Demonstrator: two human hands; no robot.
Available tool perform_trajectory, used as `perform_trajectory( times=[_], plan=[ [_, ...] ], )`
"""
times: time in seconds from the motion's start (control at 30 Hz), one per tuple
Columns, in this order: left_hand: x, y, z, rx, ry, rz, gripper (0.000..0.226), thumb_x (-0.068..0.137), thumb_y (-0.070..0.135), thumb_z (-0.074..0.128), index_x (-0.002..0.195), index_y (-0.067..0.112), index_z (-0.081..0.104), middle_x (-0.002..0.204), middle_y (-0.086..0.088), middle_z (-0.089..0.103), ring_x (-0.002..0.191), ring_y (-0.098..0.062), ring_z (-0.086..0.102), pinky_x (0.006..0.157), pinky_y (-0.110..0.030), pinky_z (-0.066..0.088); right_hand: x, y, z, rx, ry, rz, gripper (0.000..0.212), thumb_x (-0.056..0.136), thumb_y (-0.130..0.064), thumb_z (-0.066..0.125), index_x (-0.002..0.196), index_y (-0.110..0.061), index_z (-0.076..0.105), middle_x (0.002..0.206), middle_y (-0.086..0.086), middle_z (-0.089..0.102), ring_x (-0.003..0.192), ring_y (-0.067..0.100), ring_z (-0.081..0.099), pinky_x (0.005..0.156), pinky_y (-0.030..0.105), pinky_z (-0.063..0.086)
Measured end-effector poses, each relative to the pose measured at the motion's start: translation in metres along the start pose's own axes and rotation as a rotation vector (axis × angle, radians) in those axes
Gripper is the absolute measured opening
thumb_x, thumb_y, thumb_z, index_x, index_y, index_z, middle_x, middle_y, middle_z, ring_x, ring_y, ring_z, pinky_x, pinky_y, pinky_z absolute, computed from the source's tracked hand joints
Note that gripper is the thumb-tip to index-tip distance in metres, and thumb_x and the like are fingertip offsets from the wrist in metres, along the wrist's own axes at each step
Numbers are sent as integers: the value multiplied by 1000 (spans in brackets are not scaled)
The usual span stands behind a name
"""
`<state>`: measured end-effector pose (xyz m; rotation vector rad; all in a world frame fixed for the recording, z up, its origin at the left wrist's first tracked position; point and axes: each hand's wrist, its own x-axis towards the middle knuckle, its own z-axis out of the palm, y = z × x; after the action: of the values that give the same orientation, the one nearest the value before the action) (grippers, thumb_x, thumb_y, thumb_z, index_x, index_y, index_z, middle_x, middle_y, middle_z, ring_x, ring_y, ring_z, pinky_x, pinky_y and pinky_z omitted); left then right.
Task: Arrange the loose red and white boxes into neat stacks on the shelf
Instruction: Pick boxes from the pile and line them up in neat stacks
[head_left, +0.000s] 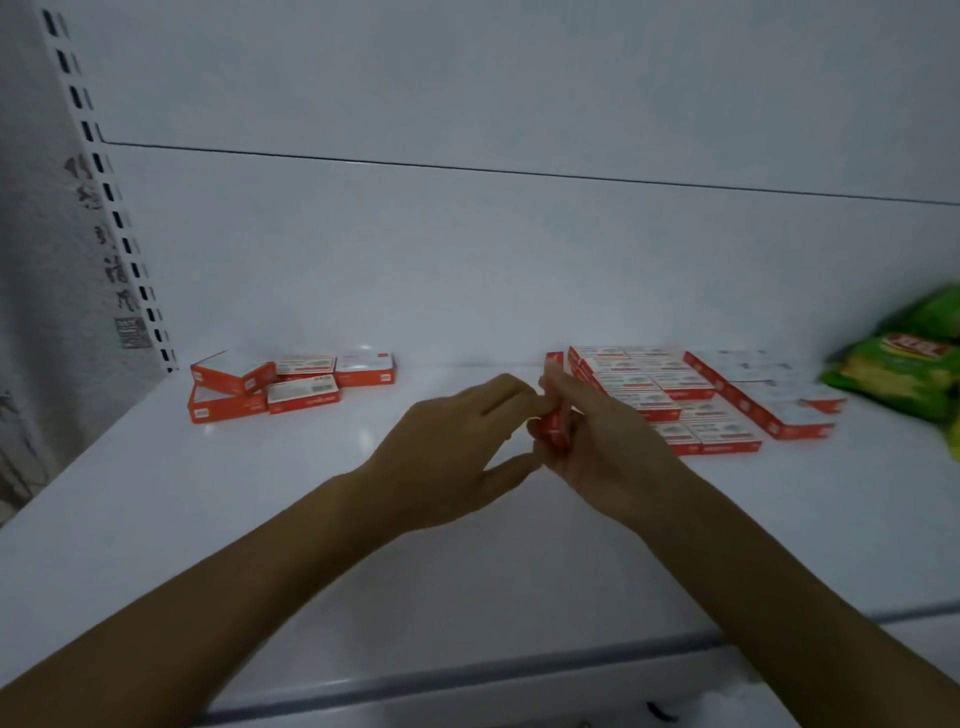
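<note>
Head view, looking forward and down. Two bare forearms are stretched over a white shelf (208, 519) and meet at its middle. A small red and white box (551, 430) is held between the hands, just above the shelf.

The right hand (602, 447) is wrapped around the box, with its fingers curled over the far side. The left hand (457, 436) is brought against the box from the other side, its bent fingertips (522, 401) touching the box's edge and the thumb reaching in beneath. Blur hides whether a true pinch is made there. The box appears to be held on end, with its long axis roughly upright, though most of it is covered.

Just beyond and to the right of the fingers, neat rows (665, 400) of matching boxes are laid flat and edge to edge, so they are nearer the right hand. Well to the left of the fingers and further back, a heap of loose boxes (270, 387) is left askew, some leaning on others. The held box is judged to belong in the rows on the right, which would call for it to be tipped flat.

The boxes are thin, sharp-cornered card cartons, red at the sides with white printed faces. The shelf is smooth, glossy painted metal. Crinkled green packets (904, 374) are piled far to the right of the fingers. A slotted upright (104, 197) runs up the far left.
</note>
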<state>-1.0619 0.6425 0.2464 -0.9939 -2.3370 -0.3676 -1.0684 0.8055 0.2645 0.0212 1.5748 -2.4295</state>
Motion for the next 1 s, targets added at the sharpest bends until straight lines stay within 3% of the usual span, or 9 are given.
perform_trajectory(
  times=[0.07,0.17,0.33,0.4,0.5,0.6,0.77,0.9,1.0],
  plan=[
    [9,15,10,-34,-49,36,51,88,50,48,131,23,43,120,7,56,86,-5,58,66,-16,51,-7,-8,-14,-40,22,-41,11,83,-24,64,89,-16,58,69,2,54,60,12,51,48,22,43],
    [24,34,20,-95,-124,92,63,89,49,51,143,21,31,139,5,45,103,-7,55,76,-11,40,-12,-22,-41,-87,106,-88,21,84,-25,64,101,-15,57,68,3,54,56,11,50,46,21,40],
    [53,60,45,-61,-165,187,53,91,47,49,137,21,42,139,0,48,114,-16,54,83,-26,48,-15,-54,-99,-295,166,-168,32,89,-30,57,114,-11,55,73,3,61,52,10,52,58,27,44],
    [65,66,57,-44,-187,178,52,91,48,48,135,21,44,136,0,50,117,-17,52,86,-30,50,-14,-65,-121,-448,216,-209,33,89,-33,57,116,-15,54,84,2,66,60,11,58,55,25,47],
    [89,72,76,-12,-197,158,49,91,48,49,131,19,49,131,0,54,115,-17,52,87,-29,46,-10,-81,-152,-639,250,-259,35,87,-34,60,118,-20,52,102,2,67,82,18,66,69,31,55],
    [116,75,97,63,-174,71,50,89,46,51,130,17,50,130,-3,54,116,-21,50,91,-34,45,-7,-93,-179,-766,163,-263,31,85,-30,63,113,-23,53,104,1,66,86,18,67,74,32,56],
    [142,82,129,10,-191,-331,74,86,53,52,146,21,21,149,0,32,135,-20,29,109,-39,29,5,-104,-213,-1024,-13,-291,31,79,-30,70,102,-29,51,97,-11,63,84,7,65,73,24,55],
    [144,86,145,61,-217,-414,82,84,65,42,147,21,16,151,2,27,138,-18,24,111,-37,21,26,-109,-220,-1326,-65,-478,43,77,-35,72,111,-26,48,94,-21,54,79,-3,57,60,9,43],
    [139,89,148,71,-157,-420,83,81,73,29,145,19,26,148,1,35,135,-18,30,110,-33,19,46,-105,-220,-1437,-142,-537,47,80,-34,69,121,-22,50,106,-9,57,90,7,58,72,13,43]
  ],
)
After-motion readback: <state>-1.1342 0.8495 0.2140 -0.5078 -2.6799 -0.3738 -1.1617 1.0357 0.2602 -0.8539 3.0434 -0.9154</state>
